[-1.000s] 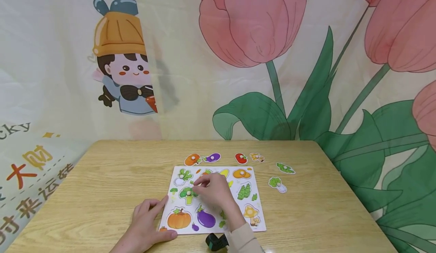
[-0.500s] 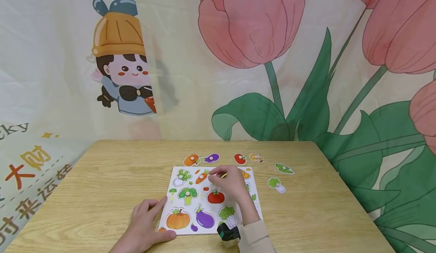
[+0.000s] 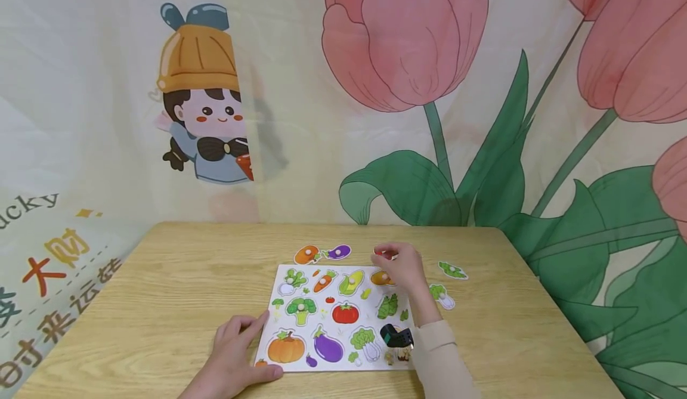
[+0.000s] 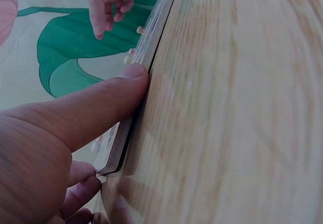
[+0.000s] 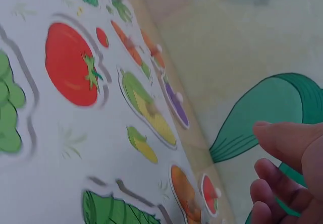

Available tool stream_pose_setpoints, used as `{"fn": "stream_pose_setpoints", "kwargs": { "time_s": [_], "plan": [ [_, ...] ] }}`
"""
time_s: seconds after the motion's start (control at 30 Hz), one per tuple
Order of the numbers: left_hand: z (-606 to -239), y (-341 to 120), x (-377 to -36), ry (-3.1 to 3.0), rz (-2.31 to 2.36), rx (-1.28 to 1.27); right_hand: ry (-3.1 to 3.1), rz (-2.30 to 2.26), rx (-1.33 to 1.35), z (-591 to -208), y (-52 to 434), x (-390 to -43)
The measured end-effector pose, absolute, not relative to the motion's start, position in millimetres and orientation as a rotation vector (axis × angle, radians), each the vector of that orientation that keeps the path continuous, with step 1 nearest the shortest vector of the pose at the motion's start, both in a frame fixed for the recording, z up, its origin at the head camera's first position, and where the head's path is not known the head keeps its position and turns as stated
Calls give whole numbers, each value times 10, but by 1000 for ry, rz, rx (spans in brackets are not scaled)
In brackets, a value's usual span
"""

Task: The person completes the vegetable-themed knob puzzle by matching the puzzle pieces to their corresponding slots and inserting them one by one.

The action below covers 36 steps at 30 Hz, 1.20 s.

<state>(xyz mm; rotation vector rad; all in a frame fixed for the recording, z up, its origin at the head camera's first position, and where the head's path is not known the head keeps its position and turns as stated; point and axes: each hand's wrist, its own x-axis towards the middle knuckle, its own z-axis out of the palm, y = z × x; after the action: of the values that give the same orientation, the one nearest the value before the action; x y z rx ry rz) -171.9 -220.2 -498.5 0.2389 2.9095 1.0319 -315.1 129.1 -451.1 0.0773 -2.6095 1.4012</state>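
Note:
A white vegetable puzzle board (image 3: pixel 372 315) lies on the table. My left hand (image 3: pixel 236 346) rests at its near left corner, thumb along the front edge and index finger at the left side; in the left wrist view the straight thumb (image 4: pixel 113 95) presses the board's edge. My right hand (image 3: pixel 406 268) hovers past the far right corner, over a red tomato piece (image 3: pixel 378 253) that it partly covers. The right wrist view has thumb and fingers apart, off to the right of that knobbed tomato piece. Broccoli (image 3: pixel 302 309), carrot (image 3: pixel 324 281) and corn (image 3: pixel 351 283) pieces sit in the board.
Behind the board lie a pumpkin piece (image 3: pixel 306 254) and an eggplant piece (image 3: pixel 339 252). To its right are a green vegetable piece (image 3: pixel 453 270) and a bok choy piece (image 3: pixel 442 297). A printed curtain (image 3: pixel 300 89) hangs behind the wooden table (image 3: pixel 172 303).
My right hand has travelled from beside the broccoli, across the corn, to the tomato piece at the back right, uncovering the printed tomato and the corn. My left hand has stayed at the corner.

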Motion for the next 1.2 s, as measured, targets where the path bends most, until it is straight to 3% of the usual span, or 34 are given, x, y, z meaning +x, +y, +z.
{"fn": "stream_pose_setpoints", "kwargs": {
  "time_s": [0.33,0.57,1.2],
  "plan": [
    [-4941,-2179,-1714,2906,1014,241,-2654,1436,-145,-4645,1564,-3546],
    [-4941,-2182,-1733,2897,1012,203,-2681,1440,-139,-4713,1555,-3713],
    [-4973,-2182,-1734,2872,1054,163,-2737,1455,-191,-4821,1527,-3748]
  ]
}}
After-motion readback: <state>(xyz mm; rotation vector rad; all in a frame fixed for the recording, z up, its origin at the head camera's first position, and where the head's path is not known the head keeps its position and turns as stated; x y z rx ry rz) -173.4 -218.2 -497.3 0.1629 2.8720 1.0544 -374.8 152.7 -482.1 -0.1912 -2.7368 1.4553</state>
